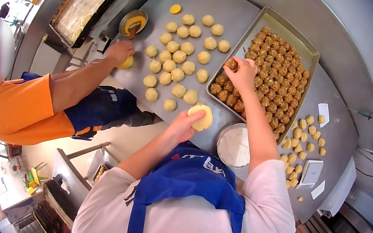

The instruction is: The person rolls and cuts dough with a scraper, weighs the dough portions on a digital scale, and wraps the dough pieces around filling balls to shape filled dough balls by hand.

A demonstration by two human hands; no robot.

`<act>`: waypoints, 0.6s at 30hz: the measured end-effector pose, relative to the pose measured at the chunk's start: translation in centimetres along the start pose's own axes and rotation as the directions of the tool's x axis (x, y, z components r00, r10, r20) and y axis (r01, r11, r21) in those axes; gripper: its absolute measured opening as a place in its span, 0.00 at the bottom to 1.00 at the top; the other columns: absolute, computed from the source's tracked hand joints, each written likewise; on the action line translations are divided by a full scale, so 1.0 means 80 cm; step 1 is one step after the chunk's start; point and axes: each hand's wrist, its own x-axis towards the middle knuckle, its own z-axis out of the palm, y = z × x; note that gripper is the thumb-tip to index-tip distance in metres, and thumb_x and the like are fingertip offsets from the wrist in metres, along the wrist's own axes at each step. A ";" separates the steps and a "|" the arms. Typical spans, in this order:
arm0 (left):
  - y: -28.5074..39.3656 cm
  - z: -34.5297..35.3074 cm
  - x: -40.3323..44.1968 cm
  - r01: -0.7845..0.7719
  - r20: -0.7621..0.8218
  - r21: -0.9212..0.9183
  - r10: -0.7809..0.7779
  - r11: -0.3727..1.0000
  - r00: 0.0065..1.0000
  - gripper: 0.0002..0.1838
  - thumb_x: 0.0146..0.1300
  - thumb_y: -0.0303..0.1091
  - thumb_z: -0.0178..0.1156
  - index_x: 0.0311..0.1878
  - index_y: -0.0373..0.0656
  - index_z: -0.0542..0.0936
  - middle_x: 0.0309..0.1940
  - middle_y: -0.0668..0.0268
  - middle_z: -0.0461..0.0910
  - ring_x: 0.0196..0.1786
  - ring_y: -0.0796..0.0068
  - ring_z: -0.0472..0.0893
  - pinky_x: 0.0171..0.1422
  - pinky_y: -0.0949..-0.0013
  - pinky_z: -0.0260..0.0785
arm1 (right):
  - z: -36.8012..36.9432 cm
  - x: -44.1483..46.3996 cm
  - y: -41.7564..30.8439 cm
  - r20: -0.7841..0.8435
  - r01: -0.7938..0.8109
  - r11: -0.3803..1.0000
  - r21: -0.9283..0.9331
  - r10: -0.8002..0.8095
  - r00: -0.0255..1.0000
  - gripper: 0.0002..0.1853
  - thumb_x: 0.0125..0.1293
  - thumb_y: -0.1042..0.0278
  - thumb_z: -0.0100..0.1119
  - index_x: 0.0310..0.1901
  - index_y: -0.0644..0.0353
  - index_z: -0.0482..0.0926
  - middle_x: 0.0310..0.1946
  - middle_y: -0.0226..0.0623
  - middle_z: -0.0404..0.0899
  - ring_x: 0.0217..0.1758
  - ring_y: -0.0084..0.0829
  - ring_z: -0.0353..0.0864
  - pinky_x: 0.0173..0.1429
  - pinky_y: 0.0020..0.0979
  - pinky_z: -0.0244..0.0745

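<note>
My left hand (182,124) holds a flattened round of pale dough (201,118), its thumb on top of the disc. Over the left edge of the metal tray (315,55), my right hand (243,73) pinches a brown filling ball (231,64) between thumb and fingers. Rows of similar brown balls (276,76) fill much of the tray. Pale dough balls (179,56) lie spread on the steel table (153,13), left of the tray and beyond my left hand.
At the left, a co-worker in an orange shirt (18,108) has a hand (120,51) beside a metal bowl (133,22). A bowl of white powder (234,144) stands near my apron. Small dough pieces (304,136) and a white scale (311,174) are at the right.
</note>
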 end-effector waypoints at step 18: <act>-0.003 0.094 -0.014 0.025 0.499 -0.174 0.066 0.984 0.864 0.16 0.71 0.36 0.54 0.58 0.41 0.72 0.54 0.66 0.75 0.60 0.74 0.74 0.67 0.64 0.65 | -0.073 -0.178 -0.103 -0.248 0.028 0.604 0.797 0.283 0.927 0.20 0.62 0.61 0.51 0.51 0.67 0.74 0.61 0.47 0.68 0.59 0.42 0.72 0.63 0.40 0.67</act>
